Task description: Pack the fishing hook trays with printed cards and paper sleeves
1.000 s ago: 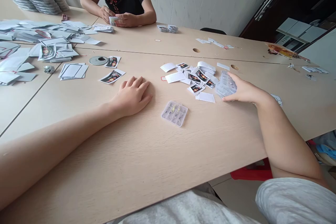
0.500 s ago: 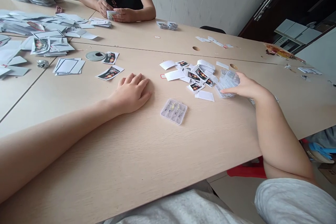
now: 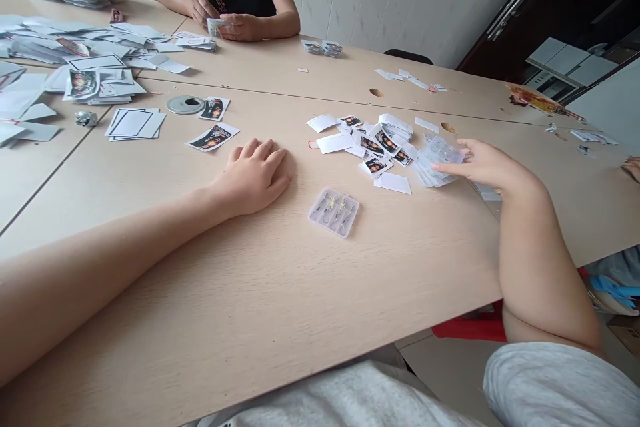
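Note:
My left hand [image 3: 257, 177] lies flat on the table, fingers spread, holding nothing. To its right is a small clear plastic box [image 3: 334, 212] with compartments holding fishing hooks and metal swivels, some yellow-tipped. My right hand [image 3: 477, 159] reaches over a stack of similar clear boxes [image 3: 431, 173]. Its thumb and fingers are closed on a clear plastic box [image 3: 451, 153] at the stack's top right; the contents are too blurred to make out. Left of this stack lies a loose heap of white and black printed cards [image 3: 373, 143].
Opposite me a person [image 3: 235, 7] holds a small clear box in both hands. White cards [image 3: 100, 47] pile up at the left, near a round metal lid [image 3: 185, 104]. Two short stacks of boxes [image 3: 321, 47] stand at the far side. Another person's hand [image 3: 633, 167] shows at the right edge.
My right hand has drawn slightly right, with a box shifting along at the top of the stack. My left hand stays put. Another person's hand has appeared at the right edge.

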The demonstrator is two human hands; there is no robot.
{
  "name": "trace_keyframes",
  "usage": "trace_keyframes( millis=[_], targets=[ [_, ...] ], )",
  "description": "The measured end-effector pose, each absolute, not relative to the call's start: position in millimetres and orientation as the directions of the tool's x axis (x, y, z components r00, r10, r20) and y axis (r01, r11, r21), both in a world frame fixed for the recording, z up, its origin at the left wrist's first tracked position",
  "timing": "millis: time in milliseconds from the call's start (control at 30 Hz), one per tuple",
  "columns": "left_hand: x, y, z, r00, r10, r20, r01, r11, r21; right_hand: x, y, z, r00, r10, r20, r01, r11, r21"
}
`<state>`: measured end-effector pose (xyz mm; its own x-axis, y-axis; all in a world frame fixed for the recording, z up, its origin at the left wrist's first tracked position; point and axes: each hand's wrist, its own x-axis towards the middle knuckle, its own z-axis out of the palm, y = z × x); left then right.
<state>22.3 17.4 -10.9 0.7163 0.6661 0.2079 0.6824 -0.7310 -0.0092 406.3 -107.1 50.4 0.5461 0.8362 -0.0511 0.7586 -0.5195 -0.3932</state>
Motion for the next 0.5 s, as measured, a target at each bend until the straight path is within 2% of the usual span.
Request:
trace_keyframes(
  millis=[133,333,433,500],
  targets=[
    [22.7,17.0,-10.2,0.715,0.669,0.203,0.684,-0.729,-0.009,415.3,-108.1,50.9,0.595,0.801,-0.068,0.707,-0.562,-0.43],
    [22.4,13.8,-6.5,0.719,0.666,0.198,0.678,-0.735,0.011,417.6,-108.9,59.7,0.671,0.741,0.015,0.604,-0.536,-0.59],
    [22.2,15.2,-8.1,0.716,0.669,0.199,0.681,-0.732,0.01,442.4,-120.7,67.8,0.788,0.611,0.07,0.515,-0.592,-0.62],
    [22.1,16.9,-10.2,0.713,0.67,0.205,0.683,-0.73,0.011,478.5,-137.1,65.4,0.887,0.458,0.061,0.407,-0.711,-0.573]
  ],
)
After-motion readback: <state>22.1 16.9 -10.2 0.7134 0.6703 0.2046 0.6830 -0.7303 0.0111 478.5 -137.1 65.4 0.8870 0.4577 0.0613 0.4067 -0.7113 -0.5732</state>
